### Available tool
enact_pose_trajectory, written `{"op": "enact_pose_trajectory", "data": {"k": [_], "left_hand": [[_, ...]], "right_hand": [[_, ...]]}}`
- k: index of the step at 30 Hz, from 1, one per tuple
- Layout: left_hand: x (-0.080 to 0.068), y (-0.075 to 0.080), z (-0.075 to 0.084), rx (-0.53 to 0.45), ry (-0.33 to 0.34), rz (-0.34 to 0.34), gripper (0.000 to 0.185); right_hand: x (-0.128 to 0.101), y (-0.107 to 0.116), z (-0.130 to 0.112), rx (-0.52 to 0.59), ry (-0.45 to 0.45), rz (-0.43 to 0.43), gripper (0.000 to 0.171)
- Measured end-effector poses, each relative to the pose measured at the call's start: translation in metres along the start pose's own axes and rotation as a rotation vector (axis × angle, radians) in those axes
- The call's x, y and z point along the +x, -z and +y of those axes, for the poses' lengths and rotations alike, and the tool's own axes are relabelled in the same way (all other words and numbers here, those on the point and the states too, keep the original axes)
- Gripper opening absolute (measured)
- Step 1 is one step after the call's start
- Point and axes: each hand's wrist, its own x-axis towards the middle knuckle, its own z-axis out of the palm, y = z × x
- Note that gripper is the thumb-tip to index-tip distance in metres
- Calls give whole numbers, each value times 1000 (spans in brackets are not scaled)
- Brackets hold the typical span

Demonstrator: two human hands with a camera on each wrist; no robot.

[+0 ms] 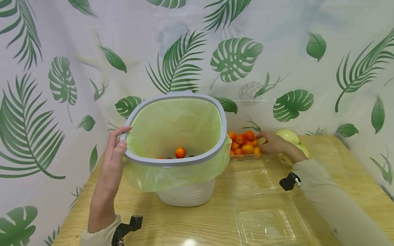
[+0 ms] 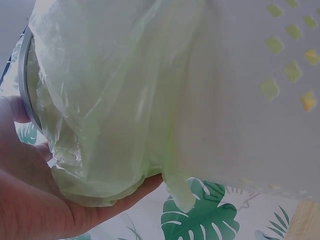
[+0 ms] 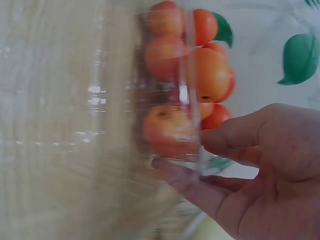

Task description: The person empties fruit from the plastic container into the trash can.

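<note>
Head view shows us the left hand [image 1: 115, 150] gripping the grey rim of the white perforated bin [image 1: 187, 194], which is lined with a pale green bag [image 1: 172, 126] and tipped so its mouth faces us; the left wrist view confirms fingers curled under the bag's folded edge [image 2: 100, 165]. At least 1 small orange fruit [image 1: 180, 152] lies at the bottom of the bin, with bits of others beside it. The right hand [image 1: 272, 143] reaches to the clear plastic punnet [image 1: 244, 157] of orange fruit [image 1: 244, 143] just behind the bin; in the right wrist view its thumb and fingers [image 3: 235, 137] close lightly on the punnet's transparent wall, so we read it as pinching the punnet rather than any fruit. To do this well, we judge the left hand should keep the bin steady at this tilt so fruit cannot roll out, while the right hand takes a firmer hold low on the thin wall, since the plastic looks likely to flex and spill. 2 pale green round fruits [image 1: 289, 136] sit beside the right hand. Everything stands on a light wooden bench [image 1: 338, 164], where an open clear lid or tray [image 1: 264, 212] lies flat near us. A white sheet printed with green leaves [image 1: 237, 58] hangs behind and around the bench.
</note>
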Motion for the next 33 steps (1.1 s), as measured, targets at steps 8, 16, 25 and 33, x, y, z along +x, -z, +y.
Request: {"op": "enact_pose_trajectory", "data": {"k": [8,16,25,33], "left_hand": [[-1,0,-1,-17,-18,3,45],[0,1,-3,-26,-9,3,44],[0,2,-5,-10,-17,5,44],[1,1,-3,-10,-20,0,44]], "right_hand": [[4,-11,5,227,-64,-26,53],[9,-16,10,360,-137,-81,56],[3,-13,14,546,-134,-147,71],[-8,2,12,633,-134,-108,77]]}}
